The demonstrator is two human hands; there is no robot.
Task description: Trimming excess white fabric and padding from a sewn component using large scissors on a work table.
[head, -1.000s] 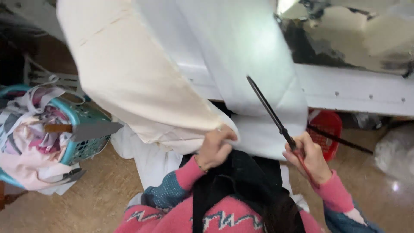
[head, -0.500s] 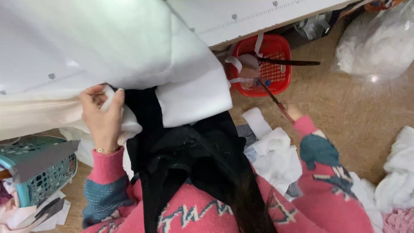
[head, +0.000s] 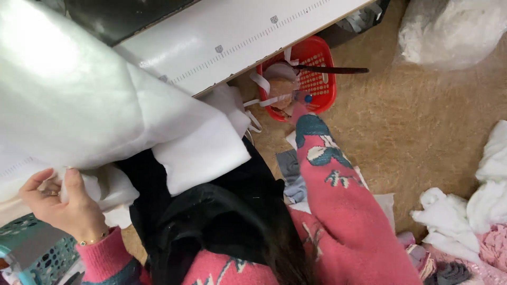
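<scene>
Two hands are busy here. The left hand (head: 60, 203) pinches the edge of a big white cloth (head: 79, 100) that hangs off the bench (head: 237, 37). Black cloth (head: 211, 221) lies on the person's lap. The right hand (head: 296, 108) reaches down into a red basket (head: 317, 79) on the floor, where long dark scissors (head: 330, 69) rest. Its fingers are hidden, so I cannot tell its grip.

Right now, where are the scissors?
In the head view, upper right: the scissors lie across the red basket on the floor beside the table edge, just beyond the right hand.
</scene>
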